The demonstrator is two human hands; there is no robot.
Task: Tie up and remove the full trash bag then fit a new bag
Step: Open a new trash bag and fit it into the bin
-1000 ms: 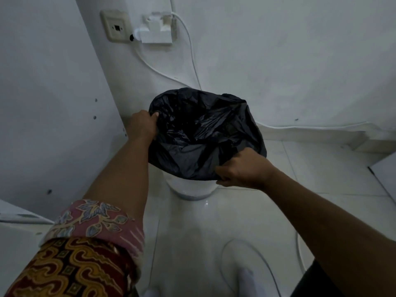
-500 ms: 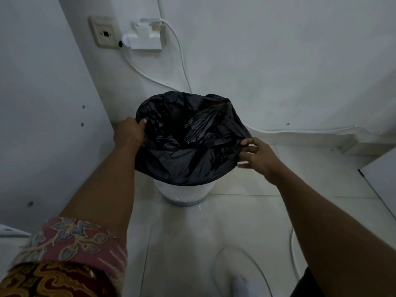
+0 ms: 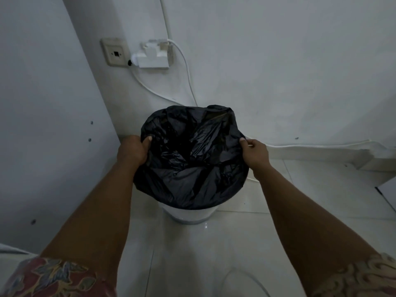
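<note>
- The black bag (image 3: 192,168) sits at the centre of the frame. Its mouth is spread wide and its edge is turned down over the rim of the white bin (image 3: 188,215), so only the bin's lower wall shows beneath the plastic.
- The left hand (image 3: 132,150) is at the bag's left edge, centre-left of the frame. Its fingers are curled around the folded plastic with the thumb hooked over the top, a firm grip that anchors that side.
- The right hand (image 3: 256,155) is at the opposite edge, centre-right. Its thumb and fingertips are closed in a light pinch on the film, and the other fingers are tucked in.
- Holding opposite sides lets the person pull the mouth taut across the rim and keep the cuff even all round.
- The inside of the bag looks slack and crumpled, and no rubbish shows in it. My judgement is that this is the fitting stage, though the dark interior hides the bottom.
- The bin stands on the tiled floor (image 3: 214,254), close to the wall corner.
- A wall socket (image 3: 115,52) and a white adapter (image 3: 153,58) are in the upper left, and a cable (image 3: 186,69) trails down behind the bag.
- A patterned sleeve (image 3: 53,277) fills the lower left corner.
</note>
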